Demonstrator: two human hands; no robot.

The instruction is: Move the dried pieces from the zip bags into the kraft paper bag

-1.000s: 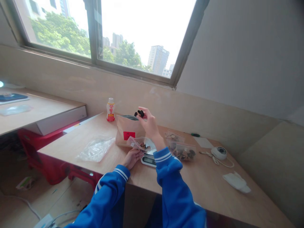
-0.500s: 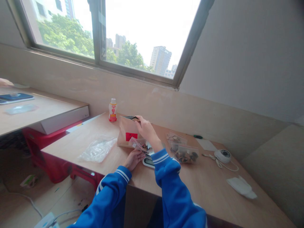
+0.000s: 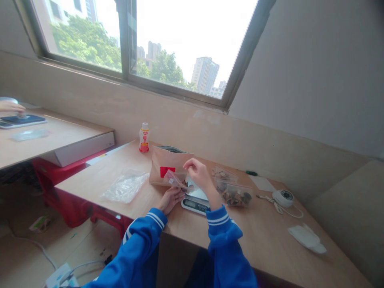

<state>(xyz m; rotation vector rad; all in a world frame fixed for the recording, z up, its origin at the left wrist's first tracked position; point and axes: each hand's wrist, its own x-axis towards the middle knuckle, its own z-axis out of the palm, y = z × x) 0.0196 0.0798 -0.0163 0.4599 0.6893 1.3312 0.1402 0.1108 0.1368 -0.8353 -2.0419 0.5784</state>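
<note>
A small clear zip bag [image 3: 176, 179] with dark pieces inside is held over a digital scale [image 3: 195, 202] on the wooden table [image 3: 264, 236]. My left hand [image 3: 170, 199] grips the bag's lower edge from below. My right hand [image 3: 197, 172] is at the bag's top, fingers curled in a pinch over its mouth; whether they hold anything is hidden. Just behind stands a brown paper pouch [image 3: 169, 165] with a red label, its top open.
Filled clear bags [image 3: 234, 192] lie right of the scale, a pile of empty bags [image 3: 125, 186] to the left. A small drink bottle [image 3: 144, 138] stands by the wall. A white round device [image 3: 283, 197] with cord and tissue [image 3: 306, 237] lie right. Another person's hand [image 3: 10, 106] rests on the left desk.
My right hand was raised with dark pieces, dipped to the paper pouch's mouth, and has now come down to the small bag's opening. The left hand stayed on the bag.
</note>
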